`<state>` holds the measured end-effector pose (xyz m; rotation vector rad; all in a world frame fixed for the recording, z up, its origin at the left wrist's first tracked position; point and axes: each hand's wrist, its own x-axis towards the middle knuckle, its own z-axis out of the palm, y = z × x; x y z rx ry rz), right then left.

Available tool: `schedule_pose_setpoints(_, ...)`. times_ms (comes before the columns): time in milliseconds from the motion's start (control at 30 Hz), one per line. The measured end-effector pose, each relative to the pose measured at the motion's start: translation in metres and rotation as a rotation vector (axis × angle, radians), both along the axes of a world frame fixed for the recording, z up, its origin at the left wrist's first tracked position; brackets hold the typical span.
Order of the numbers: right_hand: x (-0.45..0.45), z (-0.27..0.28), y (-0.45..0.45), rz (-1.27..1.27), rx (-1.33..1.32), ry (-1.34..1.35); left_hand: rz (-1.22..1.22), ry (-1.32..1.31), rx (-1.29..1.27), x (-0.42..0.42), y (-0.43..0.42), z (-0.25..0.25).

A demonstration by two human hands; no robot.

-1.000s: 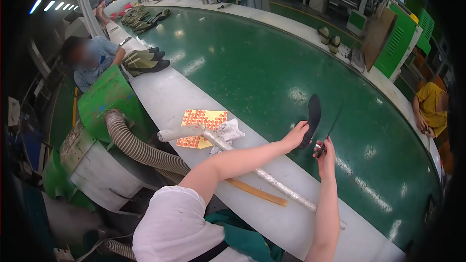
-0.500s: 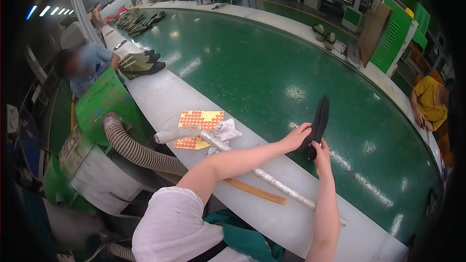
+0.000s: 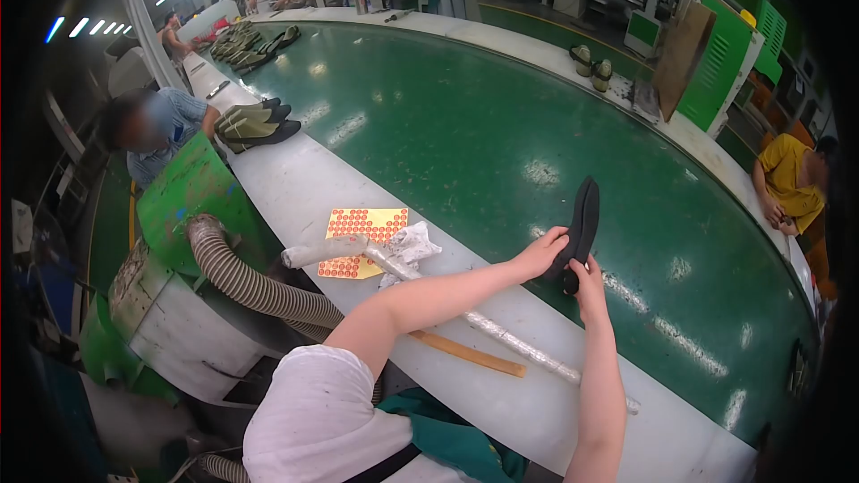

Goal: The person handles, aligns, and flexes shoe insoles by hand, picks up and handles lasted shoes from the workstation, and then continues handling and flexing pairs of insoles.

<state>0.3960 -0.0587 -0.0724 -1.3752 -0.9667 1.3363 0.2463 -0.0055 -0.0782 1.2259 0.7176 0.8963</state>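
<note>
Two slim black sole-shaped pieces (image 3: 584,219) are held together, upright and slightly tilted, above the green surface (image 3: 447,125). My left hand (image 3: 542,253) is closed on their left side, near the lower half. On the right, my right hand (image 3: 588,286) pinches the lower end of the pieces, its fingers partly hidden behind them. Below my left forearm a wrapped silvery tube (image 3: 510,335) crosses the white ledge (image 3: 358,181), with a flat wooden strip (image 3: 470,355) beside it.
A yellow sheet with red round stickers (image 3: 344,266) and a crumpled white cloth (image 3: 414,242) lie on the ledge. Green shoes (image 3: 255,128) stand farther left beside a person (image 3: 174,116). A ribbed hose (image 3: 242,282) is at left. Another person (image 3: 787,181) sits at far right.
The two black pieces, apart at first with the right one turned edge-on, have come together. My right hand has moved left and up toward my left hand. The view has shifted slightly.
</note>
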Motion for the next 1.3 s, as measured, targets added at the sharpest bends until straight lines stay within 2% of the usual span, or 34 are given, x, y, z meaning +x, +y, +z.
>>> schedule_pose_setpoints(400, 0.0, -0.002, 0.0, 0.005, -0.001, -0.03, 0.003, 0.006, 0.008, 0.002, 0.003, -0.007)
schedule_pose_setpoints(700, 0.001, -0.004, 0.001, 0.052, -0.025, 0.145, -0.009, 0.03, 0.021, -0.001, -0.002, 0.004)
schedule_pose_setpoints(1000, 0.0, 0.001, -0.001, 0.046, -0.019, 0.053, -0.037, -0.019, -0.033, -0.002, -0.002, 0.006)
schedule_pose_setpoints(1300, 0.002, -0.004, 0.002, 0.05, -0.011, 0.104, -0.033, -0.055, -0.033, -0.001, 0.001, -0.001)
